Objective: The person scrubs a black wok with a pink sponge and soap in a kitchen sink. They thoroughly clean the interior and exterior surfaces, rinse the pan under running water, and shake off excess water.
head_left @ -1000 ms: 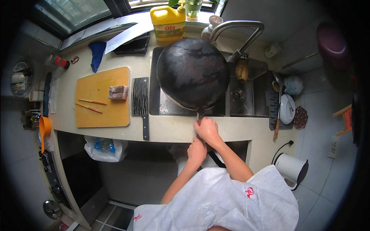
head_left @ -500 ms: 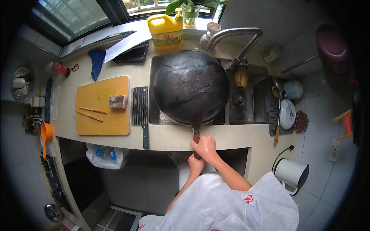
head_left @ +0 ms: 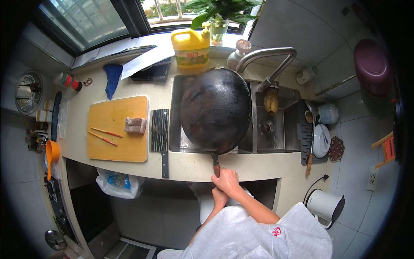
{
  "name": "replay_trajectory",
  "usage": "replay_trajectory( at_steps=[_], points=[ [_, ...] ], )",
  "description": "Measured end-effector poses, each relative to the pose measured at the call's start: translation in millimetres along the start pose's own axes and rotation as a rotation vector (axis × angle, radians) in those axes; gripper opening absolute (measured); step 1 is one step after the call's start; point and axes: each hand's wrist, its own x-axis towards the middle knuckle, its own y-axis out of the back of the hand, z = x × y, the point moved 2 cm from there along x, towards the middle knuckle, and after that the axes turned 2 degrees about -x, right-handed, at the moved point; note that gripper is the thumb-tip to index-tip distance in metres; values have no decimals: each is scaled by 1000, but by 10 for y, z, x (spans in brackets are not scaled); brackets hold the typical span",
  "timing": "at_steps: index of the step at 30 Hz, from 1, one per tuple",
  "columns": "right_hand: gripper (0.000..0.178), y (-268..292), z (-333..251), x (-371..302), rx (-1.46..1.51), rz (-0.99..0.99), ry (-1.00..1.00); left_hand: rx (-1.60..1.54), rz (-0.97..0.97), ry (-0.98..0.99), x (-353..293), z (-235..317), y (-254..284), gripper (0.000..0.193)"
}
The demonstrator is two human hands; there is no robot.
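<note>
A large black wok is turned with its dark outer bottom toward me, above the left basin of the steel sink. Its brown wooden handle points back at me. Both hands are closed around that handle: my right hand grips nearer the pan, while my left hand holds the end, partly hidden behind the right. Left of the sink lie a cleaver with a black handle and a yellow cutting board. On the board rest a block of meat and a pair of chopsticks.
A curved faucet rises behind the sink, close to the wok's right side. A yellow jug with a pump stands at the back. A spatula and white plate lie on the right; a white kettle sits lower right.
The wok has rolled about its handle, its outline now narrower and its shine changed. Both hands keep their grip. The whole view has shifted slightly, with the counter now lower in the picture.
</note>
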Motion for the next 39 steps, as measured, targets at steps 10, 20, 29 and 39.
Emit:
replay_trajectory(
  at_steps=[10, 20, 29, 39],
  points=[
    [40, -94, 48, 88, -59, -13, 30, -111, 17, 51, -53, 129, -25, 32],
    [41, -22, 8, 134, -61, -73, 3, -130, -10, 71, -95, 97, -45, 33],
    [37, -41, 54, 143, -16, -96, -80, -55, -63, 0, -191, 111, -21, 27],
    [40, 19, 51, 131, -8, -170, -171, -52, -164, -5, -195, 255, 32, 27]
  ],
)
